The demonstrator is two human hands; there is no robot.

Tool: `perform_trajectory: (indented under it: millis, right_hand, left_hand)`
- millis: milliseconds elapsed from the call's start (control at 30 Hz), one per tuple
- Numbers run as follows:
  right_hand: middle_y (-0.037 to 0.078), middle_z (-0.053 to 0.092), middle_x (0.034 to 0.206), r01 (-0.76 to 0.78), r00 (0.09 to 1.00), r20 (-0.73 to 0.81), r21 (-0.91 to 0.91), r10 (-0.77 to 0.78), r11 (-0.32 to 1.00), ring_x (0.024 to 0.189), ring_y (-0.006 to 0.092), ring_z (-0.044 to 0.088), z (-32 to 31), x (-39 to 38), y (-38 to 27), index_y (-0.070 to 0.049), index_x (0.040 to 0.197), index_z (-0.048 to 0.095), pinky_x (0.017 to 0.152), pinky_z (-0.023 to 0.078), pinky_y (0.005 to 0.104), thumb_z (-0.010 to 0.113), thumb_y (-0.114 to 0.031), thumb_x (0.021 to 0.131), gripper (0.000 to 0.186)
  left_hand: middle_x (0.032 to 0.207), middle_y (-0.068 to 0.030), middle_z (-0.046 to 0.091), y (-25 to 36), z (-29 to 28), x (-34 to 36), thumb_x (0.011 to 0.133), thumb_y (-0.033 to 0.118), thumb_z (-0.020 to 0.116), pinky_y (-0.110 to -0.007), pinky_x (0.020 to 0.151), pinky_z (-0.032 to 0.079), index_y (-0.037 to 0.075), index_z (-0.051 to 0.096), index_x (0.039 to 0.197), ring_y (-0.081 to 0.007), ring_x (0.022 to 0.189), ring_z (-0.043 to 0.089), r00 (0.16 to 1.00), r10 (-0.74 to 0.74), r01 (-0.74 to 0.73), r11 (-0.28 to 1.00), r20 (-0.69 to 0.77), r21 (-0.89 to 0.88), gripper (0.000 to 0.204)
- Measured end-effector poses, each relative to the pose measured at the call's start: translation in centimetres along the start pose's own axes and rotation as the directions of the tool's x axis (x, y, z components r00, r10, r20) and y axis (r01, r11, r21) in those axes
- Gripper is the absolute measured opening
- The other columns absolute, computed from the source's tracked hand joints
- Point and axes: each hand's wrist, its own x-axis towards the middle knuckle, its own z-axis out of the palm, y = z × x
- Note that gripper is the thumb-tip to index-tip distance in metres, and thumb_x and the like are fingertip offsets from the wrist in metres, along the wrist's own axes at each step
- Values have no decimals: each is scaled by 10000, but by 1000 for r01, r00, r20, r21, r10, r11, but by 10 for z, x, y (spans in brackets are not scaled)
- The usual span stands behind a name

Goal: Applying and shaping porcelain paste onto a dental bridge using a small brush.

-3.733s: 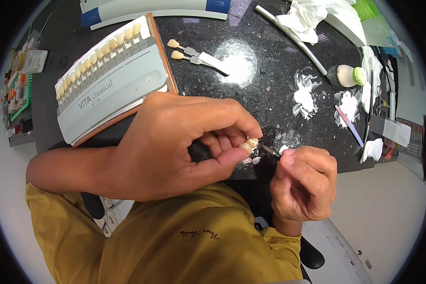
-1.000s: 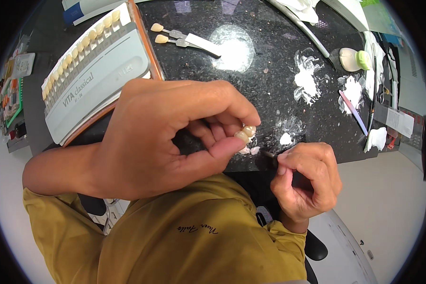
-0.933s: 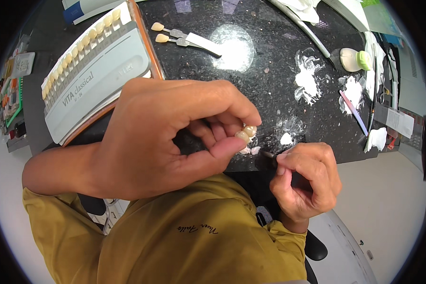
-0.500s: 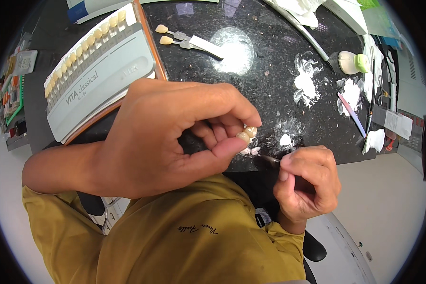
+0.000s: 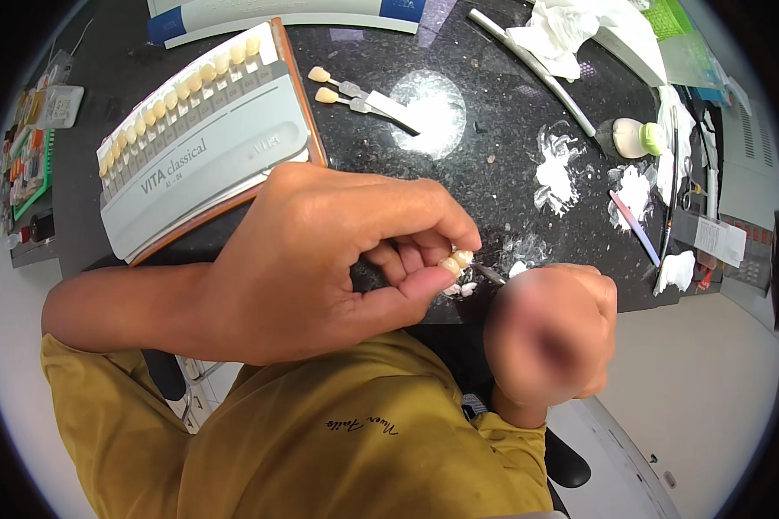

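My left hand (image 5: 320, 259) pinches a small cream-coloured dental bridge (image 5: 456, 260) between thumb and fingertips, just over the front edge of the black speckled worktop (image 5: 485, 130). My right hand (image 5: 550, 333) is closed around a thin instrument (image 5: 489, 274); only its dark metal tip shows, pointing left at the bridge and nearly touching it. The right hand is blurred in the picture. Small white flecks lie on the worktop right below the bridge.
A grey tooth shade guide (image 5: 203, 138) with a row of sample teeth lies at the back left. Two loose shade tabs (image 5: 346, 91) rest near a white powder patch (image 5: 428, 99). White paste smears (image 5: 556, 169), a small bottle (image 5: 636, 138), tissues (image 5: 563, 30) and thin tools (image 5: 636, 227) crowd the right.
My right hand has drawn closer to the bridge, and the instrument tip now points at it from the right. My left hand holds the bridge in about the same place.
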Motion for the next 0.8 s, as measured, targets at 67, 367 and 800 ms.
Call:
perform_trajectory:
  millis: [67,367,800]
  right_hand:
    - [97,630,800,11,1000,20,-13,-11,1000,666,181,636,0,0,1,-20,879,653,550,487,253,725,82,605,301]
    - [91,629,792,12,1000,15,-11,-12,1000,662,175,634,0,1,2,-25,883,656,551,482,252,725,82,604,306]
    - [101,581,814,12,998,56,-16,-11,1000,664,168,562,-2,-1,1,-26,890,614,585,449,263,639,63,709,203]
  left_hand:
    - [854,-113,686,0,-1,0,763,-81,680,-226,652,594,-30,667,1005,-127,746,686,1000,-6,6,1000,2,-4,247]
    - [831,-106,687,0,0,1,754,-78,686,-231,648,594,-23,670,1007,-134,740,692,1000,-14,14,1000,-5,-15,259]
    - [849,-119,695,1,0,1,754,-80,685,-237,653,599,-34,668,1000,-148,765,699,999,-34,34,999,7,-24,252]
